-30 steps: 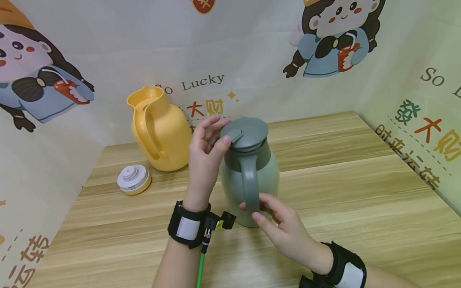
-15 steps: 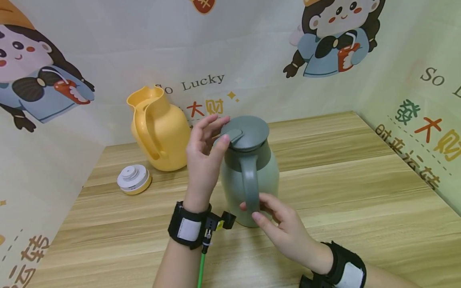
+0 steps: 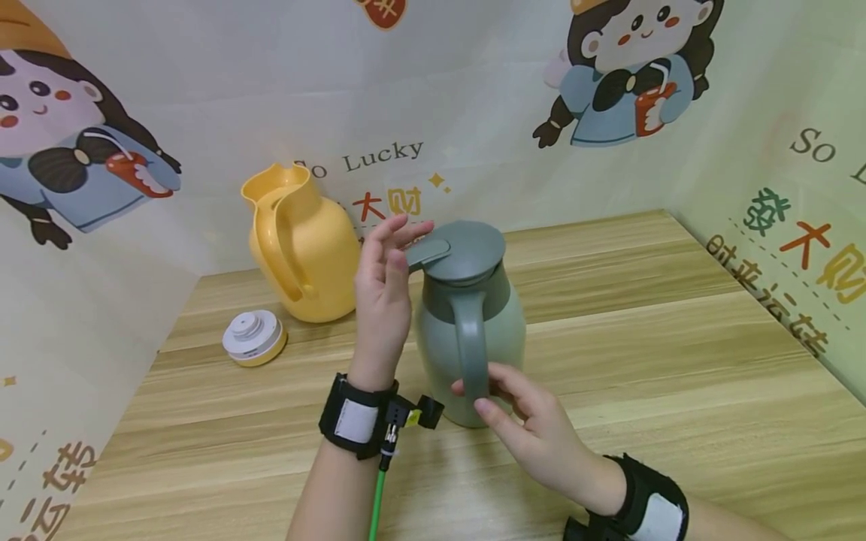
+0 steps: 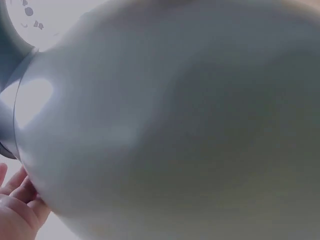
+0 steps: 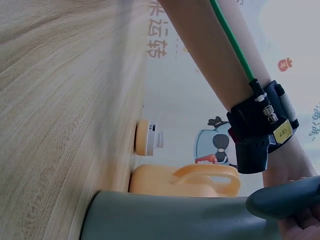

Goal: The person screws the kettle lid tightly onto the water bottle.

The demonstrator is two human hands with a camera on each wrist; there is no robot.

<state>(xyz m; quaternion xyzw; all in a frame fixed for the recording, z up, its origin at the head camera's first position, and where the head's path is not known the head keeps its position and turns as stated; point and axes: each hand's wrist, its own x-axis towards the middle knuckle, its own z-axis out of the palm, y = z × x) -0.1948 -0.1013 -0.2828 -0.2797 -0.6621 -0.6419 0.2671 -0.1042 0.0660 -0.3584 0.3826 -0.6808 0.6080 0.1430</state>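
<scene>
An upright green thermos jug (image 3: 507,323) with a grey-green lid (image 3: 473,244) stands on the wooden table. My right hand (image 3: 531,421) holds the lower end of its handle (image 3: 469,330) between thumb and fingers. Up at the lid's left side is my left hand (image 3: 383,282), its thumb upright and fingers loosely extended behind the lid's tab (image 3: 428,252). The jug's pale body (image 4: 125,125) fills most of the left wrist view, with left fingers (image 4: 25,192) beside its neck. In the right wrist view, the handle (image 5: 280,200) hides part of the left hand.
A yellow jug (image 3: 311,255) without a lid stands at the back left. Before it lies a white and yellow stopper (image 3: 253,336). A printed cloth backdrop (image 3: 473,135) borders the table (image 3: 676,338) behind and at the sides. A green cable (image 3: 377,496) runs from the left wristband.
My left thumb has come off the lid's tab and now stands upright beside the fingers, baring more of the tab. The right hand keeps its hold on the handle; the jug stays put.
</scene>
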